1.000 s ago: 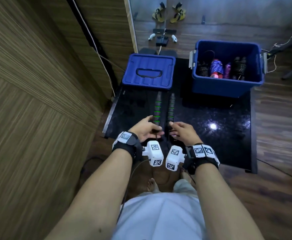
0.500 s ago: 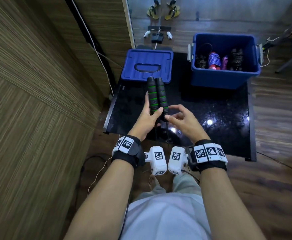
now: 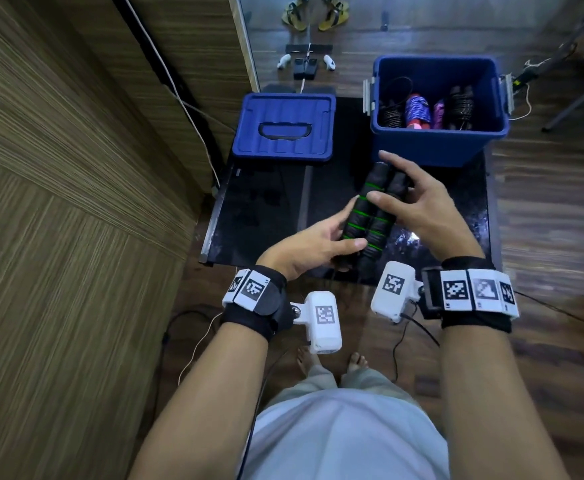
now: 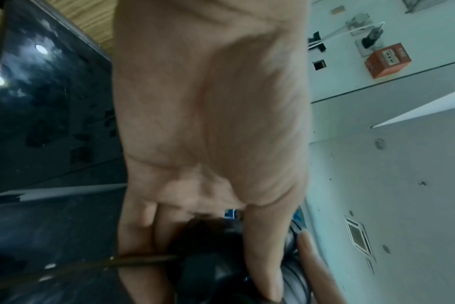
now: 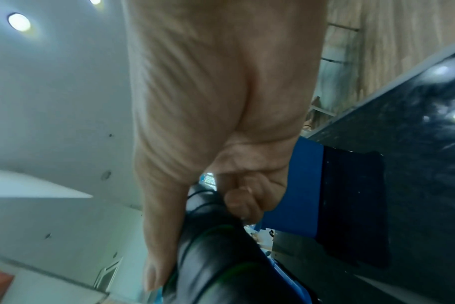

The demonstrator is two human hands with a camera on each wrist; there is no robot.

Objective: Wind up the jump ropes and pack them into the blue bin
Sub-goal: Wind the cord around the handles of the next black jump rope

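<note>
Above the black table, the left hand gripped the near ends of the two jump rope handles while the right hand clasped their far half. Beyond the handles sat the blue bin, wound ropes inside, its lid lying left of it.
</note>
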